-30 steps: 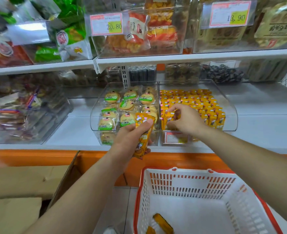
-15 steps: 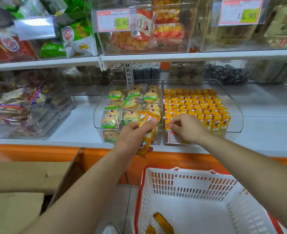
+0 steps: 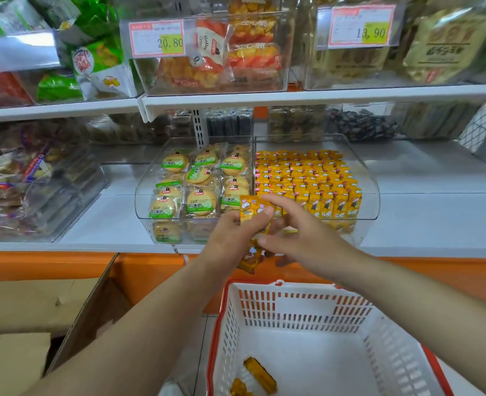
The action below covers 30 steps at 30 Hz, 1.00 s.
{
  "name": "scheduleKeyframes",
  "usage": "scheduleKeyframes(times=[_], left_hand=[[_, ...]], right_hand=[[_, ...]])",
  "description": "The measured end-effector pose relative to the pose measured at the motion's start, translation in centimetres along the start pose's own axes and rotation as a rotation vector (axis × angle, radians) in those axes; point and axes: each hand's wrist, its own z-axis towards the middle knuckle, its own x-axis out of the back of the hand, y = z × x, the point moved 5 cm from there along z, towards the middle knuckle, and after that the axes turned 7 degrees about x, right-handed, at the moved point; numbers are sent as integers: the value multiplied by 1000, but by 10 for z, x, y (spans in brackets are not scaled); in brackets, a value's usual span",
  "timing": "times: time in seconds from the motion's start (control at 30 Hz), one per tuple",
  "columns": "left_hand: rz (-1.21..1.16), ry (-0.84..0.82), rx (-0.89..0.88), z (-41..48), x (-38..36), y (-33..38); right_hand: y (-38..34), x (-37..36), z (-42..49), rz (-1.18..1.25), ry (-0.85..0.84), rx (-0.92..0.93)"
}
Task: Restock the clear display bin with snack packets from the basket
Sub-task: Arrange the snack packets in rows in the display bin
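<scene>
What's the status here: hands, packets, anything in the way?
Left hand grips a bunch of yellow packets. Right hand touching the bunch, pinch unclear. Clear bin well stocked; a couple of loose packets in the basket. Nothing between hands and bin.

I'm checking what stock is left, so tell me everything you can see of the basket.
The basket is white plastic with a red rim and slotted walls, open-topped and upright. It sits low, in front of the orange shelf base. It is almost empty: a couple of yellow packets lie at its bottom, by the left wall. Neither the left hand nor the right hand touches it.
</scene>
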Motion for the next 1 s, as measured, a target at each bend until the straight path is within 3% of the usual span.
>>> scheduleKeyframes(times=[0.13, 0.23, 0.43, 0.63, 0.8, 0.87, 1.0], left_hand=[[-30, -61, 67, 0, -11, -5], [-98, -41, 150, 0, -7, -7], [-92, -33, 45, 0, 4, -3], [-75, 45, -39, 0, 12, 3], [3, 16, -75, -3, 11, 8], [10, -10, -75, -3, 13, 8], [41, -3, -109, -5, 26, 8]], right_hand=[[7, 14, -5, 94, 133, -100], [13, 27, -9, 319, 210, -191], [10, 47, -13, 506, 282, -204], [13, 31, -14, 86, 123, -174], [8, 26, -5, 27, 39, -128], [3, 40, 3, -18, 88, -77], [4, 83, 27, -286, 366, 3]])
